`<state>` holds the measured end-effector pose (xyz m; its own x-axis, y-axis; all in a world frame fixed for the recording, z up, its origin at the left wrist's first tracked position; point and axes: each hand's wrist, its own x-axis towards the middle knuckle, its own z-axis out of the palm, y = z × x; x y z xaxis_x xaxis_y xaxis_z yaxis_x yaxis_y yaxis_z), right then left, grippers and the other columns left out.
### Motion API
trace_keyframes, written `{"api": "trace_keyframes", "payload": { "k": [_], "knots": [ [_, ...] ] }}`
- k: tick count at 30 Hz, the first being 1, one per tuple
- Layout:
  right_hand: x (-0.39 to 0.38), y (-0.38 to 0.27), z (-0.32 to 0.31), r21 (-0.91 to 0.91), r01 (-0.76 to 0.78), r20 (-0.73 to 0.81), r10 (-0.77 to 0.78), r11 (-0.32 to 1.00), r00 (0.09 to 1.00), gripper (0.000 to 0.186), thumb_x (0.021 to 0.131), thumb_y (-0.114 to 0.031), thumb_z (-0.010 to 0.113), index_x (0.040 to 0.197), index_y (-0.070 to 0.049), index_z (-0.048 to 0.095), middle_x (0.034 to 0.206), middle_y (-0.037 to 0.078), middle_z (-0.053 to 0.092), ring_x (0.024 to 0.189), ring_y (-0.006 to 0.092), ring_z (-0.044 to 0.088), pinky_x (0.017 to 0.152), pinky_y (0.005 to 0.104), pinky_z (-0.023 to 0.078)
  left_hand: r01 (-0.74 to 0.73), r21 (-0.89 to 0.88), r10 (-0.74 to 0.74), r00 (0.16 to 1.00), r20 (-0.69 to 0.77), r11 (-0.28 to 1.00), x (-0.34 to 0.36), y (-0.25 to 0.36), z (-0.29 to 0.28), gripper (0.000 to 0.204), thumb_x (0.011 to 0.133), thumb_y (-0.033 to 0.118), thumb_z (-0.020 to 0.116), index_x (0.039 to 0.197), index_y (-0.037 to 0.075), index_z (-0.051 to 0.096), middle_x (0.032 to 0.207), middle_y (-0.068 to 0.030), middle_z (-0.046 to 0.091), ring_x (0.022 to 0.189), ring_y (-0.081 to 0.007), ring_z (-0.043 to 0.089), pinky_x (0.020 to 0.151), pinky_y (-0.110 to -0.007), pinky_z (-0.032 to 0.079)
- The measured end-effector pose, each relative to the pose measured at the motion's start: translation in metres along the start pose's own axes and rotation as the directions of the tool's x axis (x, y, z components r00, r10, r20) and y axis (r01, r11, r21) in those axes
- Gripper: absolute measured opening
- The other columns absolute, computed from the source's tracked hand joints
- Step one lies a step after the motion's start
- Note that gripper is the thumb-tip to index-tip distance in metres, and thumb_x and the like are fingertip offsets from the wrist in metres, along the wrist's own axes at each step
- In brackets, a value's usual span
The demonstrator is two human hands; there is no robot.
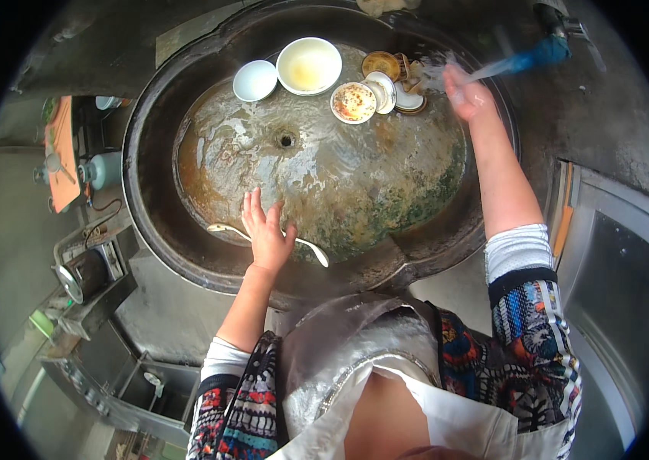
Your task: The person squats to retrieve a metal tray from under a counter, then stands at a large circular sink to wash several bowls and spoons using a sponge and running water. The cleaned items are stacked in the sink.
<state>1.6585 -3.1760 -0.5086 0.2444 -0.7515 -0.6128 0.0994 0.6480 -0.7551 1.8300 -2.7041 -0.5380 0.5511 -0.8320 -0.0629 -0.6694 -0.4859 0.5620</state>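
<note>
My left hand (267, 234) hovers at the near left side of a large dark oval basin (157, 192), fingers spread. Under it lies a long, slim white spoon (314, 251), its middle hidden by the hand; whether they touch is unclear. At the far right of the basin, my right hand (468, 93) is in a stream of water from a tap with a blue nozzle (543, 54). Splashing water blurs its fingers. A large white bowl (310, 67) and a smaller white bowl (255, 81) sit at the back. Beside them is a stained small dish (353, 103).
Several small saucers (382, 67) are heaped between the stained dish and my right hand. A drain hole (287, 140) opens in the wet basin floor. An orange board (62, 153) and a gas cylinder (102, 170) stand off to the left. A metal-framed panel (616, 268) is at right.
</note>
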Motion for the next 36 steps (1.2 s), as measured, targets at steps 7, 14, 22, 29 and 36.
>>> {"api": "trace_keyframes", "payload": {
  "k": [7,14,22,29,36],
  "knots": [
    [-0.019,0.041,0.025,-0.558,0.096,0.111,-0.04,0.824,0.993,0.033,0.082,-0.002,0.06,0.115,-0.003,0.059,0.112,0.011,0.061,0.097,0.0186,0.059,0.075,0.0282,0.051,-0.072,-0.041,0.074,0.995,0.063,0.997,0.019,-0.017,0.009,0.049,0.064,0.01,0.069,0.111,0.007,0.056,0.142,-0.0243,0.024,0.132,-0.0445,0.02,0.107,-0.052,0.021],
    [0.033,0.113,0.054,-0.965,0.221,0.181,-0.256,0.139,0.95,0.041,0.08,-0.016,0.062,0.118,-0.003,0.057,0.112,0.018,0.062,0.102,0.0305,0.06,0.087,0.0374,0.046,-0.052,-0.068,0.059,0.992,0.114,0.996,0.017,-0.008,0.008,0.045,0.065,0.01,0.067,0.108,0.004,0.057,0.14,-0.0271,0.026,0.131,-0.0455,0.024,0.107,-0.051,0.024],
    [0.027,0.083,0.0,-0.866,0.164,0.005,-0.32,0.472,0.948,0.022,0.079,-0.007,0.054,0.098,-0.002,0.063,0.09,0.015,0.066,0.083,0.0287,0.064,0.069,0.0395,0.051,0.093,-0.087,-0.078,0.983,0.165,0.992,0.03,0.006,0.014,0.043,0.068,0.009,0.07,0.108,0.004,0.058,0.14,-0.0268,0.026,0.128,-0.0448,0.03,0.105,-0.048,0.03],
    [0.029,0.047,-0.031,-0.129,0.034,-0.103,-0.048,0.991,0.993,0.021,0.085,0.0,0.048,0.104,-0.002,0.057,0.092,0.012,0.063,0.077,0.0244,0.064,0.061,0.0367,0.054,0.048,-0.189,-0.007,0.978,0.211,0.981,0.061,0.038,0.037,0.043,0.067,0.009,0.069,0.108,0.001,0.059,0.14,-0.0282,0.026,0.129,-0.0444,0.027,0.106,-0.047,0.029],
    [0.004,0.04,-0.035,-0.019,0.009,-0.146,-0.012,1.0,0.989,0.021,0.082,-0.001,0.057,0.103,-0.003,0.058,0.091,0.01,0.064,0.074,0.0207,0.062,0.057,0.0318,0.052,0.013,-0.199,0.035,0.971,0.235,0.98,0.072,0.056,0.043,0.043,0.071,0.009,0.07,0.111,0.004,0.056,0.14,-0.026,0.027,0.128,-0.0436,0.03,0.105,-0.045,0.031]
  ]
}}
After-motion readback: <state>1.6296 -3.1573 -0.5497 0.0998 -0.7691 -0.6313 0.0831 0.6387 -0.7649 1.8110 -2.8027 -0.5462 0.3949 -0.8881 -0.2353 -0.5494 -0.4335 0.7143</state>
